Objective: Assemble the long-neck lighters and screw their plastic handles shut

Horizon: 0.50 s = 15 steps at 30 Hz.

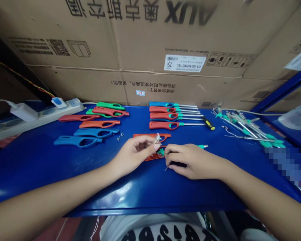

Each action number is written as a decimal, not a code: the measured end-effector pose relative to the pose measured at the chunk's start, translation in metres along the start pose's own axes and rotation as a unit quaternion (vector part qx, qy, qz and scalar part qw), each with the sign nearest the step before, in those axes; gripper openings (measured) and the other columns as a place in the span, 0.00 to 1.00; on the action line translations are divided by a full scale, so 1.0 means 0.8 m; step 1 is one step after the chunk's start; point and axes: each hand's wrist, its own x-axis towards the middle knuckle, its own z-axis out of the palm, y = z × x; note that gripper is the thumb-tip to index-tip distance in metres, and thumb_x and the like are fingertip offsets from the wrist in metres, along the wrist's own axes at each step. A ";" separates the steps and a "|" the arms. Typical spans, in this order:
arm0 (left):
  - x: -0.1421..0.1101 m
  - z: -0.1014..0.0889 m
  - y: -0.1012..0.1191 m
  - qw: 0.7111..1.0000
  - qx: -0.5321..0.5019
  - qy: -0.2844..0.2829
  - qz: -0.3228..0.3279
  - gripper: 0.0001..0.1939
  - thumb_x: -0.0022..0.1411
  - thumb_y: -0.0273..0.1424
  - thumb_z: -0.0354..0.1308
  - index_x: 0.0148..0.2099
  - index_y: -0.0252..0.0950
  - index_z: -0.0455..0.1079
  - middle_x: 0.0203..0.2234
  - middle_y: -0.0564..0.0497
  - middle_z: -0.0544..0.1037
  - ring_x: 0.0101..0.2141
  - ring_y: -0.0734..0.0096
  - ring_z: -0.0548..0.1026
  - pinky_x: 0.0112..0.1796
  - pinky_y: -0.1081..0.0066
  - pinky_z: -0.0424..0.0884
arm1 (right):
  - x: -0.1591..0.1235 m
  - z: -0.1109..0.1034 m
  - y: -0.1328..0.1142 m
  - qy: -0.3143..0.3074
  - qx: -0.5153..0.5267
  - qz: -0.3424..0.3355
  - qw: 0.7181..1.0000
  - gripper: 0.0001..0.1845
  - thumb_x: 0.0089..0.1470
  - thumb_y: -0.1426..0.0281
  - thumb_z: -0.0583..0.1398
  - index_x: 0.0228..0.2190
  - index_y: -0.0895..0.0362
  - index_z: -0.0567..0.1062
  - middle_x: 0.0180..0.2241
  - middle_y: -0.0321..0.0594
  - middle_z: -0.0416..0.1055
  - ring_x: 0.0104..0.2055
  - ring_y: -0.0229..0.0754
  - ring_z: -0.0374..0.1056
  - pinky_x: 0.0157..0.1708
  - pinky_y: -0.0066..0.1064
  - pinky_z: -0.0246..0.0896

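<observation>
My left hand (135,154) is closed, pinching a small clear-and-white plastic lighter part (157,138) between thumb and fingers. Under it lies an open orange lighter shell half (150,158), with a green piece (161,152) and white wires inside. Another orange shell half (167,136) rests just behind, partly covered by my left hand. My right hand (188,160) is curled at the right end of the open shell, a thin grey rod-like piece (167,168) poking out from its fingertips. Beyond that hand, a green-and-metal tip (203,146) shows; its other end is hidden.
Red, green, orange and blue lighter handles (90,117) lie at the left, beside small screws (120,136). Lighters with metal barrels (165,116) and a yellow-black screwdriver (209,123) sit behind. Metal tubes (251,129) are heaped right. A power strip (47,118) and cardboard box (140,43) border the table.
</observation>
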 end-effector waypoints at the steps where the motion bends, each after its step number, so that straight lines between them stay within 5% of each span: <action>1: 0.000 0.000 -0.001 1.000 0.004 -0.001 -0.005 0.13 0.59 0.39 0.67 0.41 0.35 0.77 0.36 0.49 0.82 0.35 0.69 0.78 0.40 0.68 0.74 | 0.001 0.001 0.003 0.014 0.032 -0.004 0.999 0.07 0.63 0.73 0.58 0.40 0.55 0.76 0.43 0.38 0.74 0.41 0.38 0.72 0.40 0.31 0.65; 8: 0.001 -0.005 -0.003 0.997 0.065 -0.031 -0.040 0.13 0.59 0.38 0.66 0.39 0.33 0.77 0.33 0.49 0.81 0.33 0.69 0.76 0.38 0.69 0.71 | 0.014 0.016 0.026 0.131 0.217 0.017 0.967 0.06 0.59 0.68 0.63 0.34 0.59 0.77 0.26 0.34 0.70 0.24 0.31 0.60 0.25 0.24 0.57; 15: -0.002 -0.007 -0.004 0.984 0.157 -0.076 0.020 0.14 0.67 0.39 0.59 0.44 0.34 0.79 0.36 0.48 0.81 0.35 0.66 0.76 0.38 0.68 0.70 | 0.023 0.024 0.036 0.131 0.372 0.101 0.914 0.14 0.57 0.60 0.65 0.32 0.59 0.75 0.25 0.34 0.69 0.24 0.32 0.60 0.25 0.25 0.57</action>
